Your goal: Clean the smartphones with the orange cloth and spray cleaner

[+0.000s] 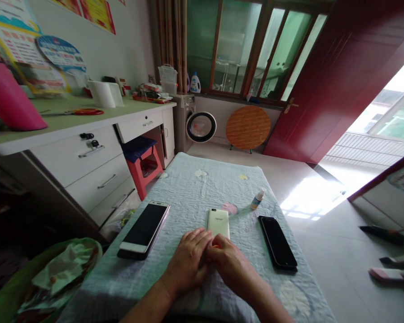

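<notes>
A white phone point(218, 222) with "honor" on its back lies face down on the quilted cloth point(202, 186). Its lower end is hidden by my hands. My left hand point(191, 255) rests there with its fingers stretched out side by side, the tips reaching the phone's lower left edge. Against it, my right hand point(227, 260) is closed, fingers curled, and a small orange bit shows by its fingertips; what it is I cannot make out. To the left, a white-framed phone point(144, 229) lies screen up on something dark. On the right is a black phone point(278, 242), also screen up.
A small spray bottle point(257, 199) stands beyond the black phone. Left of the cloth are a green waste basket point(96, 251), a red stool point(142, 168) and a white-drawered desk point(77, 157). Farther back are a washing machine point(183, 121), a round folded table point(248, 127) and a red door point(309, 85).
</notes>
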### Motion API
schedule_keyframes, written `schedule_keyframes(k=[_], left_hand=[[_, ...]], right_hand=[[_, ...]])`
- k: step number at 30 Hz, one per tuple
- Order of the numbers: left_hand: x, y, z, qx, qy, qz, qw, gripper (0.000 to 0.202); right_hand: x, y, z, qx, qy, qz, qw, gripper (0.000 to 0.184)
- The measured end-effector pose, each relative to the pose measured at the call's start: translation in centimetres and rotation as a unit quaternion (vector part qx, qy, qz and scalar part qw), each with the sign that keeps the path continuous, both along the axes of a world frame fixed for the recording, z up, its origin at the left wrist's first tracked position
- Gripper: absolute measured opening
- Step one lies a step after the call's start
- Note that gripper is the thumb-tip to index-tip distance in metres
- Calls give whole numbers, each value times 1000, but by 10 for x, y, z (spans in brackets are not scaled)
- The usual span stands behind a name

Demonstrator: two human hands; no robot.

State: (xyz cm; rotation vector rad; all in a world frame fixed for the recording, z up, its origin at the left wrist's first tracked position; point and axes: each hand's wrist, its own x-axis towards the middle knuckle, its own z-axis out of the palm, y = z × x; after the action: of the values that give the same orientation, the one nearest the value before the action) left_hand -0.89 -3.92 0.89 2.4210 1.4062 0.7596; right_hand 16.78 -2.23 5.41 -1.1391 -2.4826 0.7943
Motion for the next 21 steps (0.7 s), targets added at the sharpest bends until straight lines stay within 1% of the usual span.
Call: schedule_keyframes(k=[2,4,7,9,13,17,21], left_hand=[[0,-1,7,-15,3,0,1000,51],[0,-1,11,-17,-2,6,1000,53],[0,0,13,-17,-13,12,1000,49],[1,1,12,-16,-19,16,1000,43],[2,4,9,-13,-22,26,999,39],[2,6,6,-26,-25,29,999,35],[0,7,4,-38,-35,24,998,39]], right_hand=[[12,-1,0,-1,-26,-26,999,21],[25,-2,-1,1,-44,-45,998,21],[38,-3,-1,3,-61,-63,996,22],[39,-4,-1,6,-68,-62,996,21],[23,-5,-4,32,-92,-43,994,20],[1,-4,-12,68,-129,-34,989,20],[-15,-4,-18,87,-100,-26,991,23]])
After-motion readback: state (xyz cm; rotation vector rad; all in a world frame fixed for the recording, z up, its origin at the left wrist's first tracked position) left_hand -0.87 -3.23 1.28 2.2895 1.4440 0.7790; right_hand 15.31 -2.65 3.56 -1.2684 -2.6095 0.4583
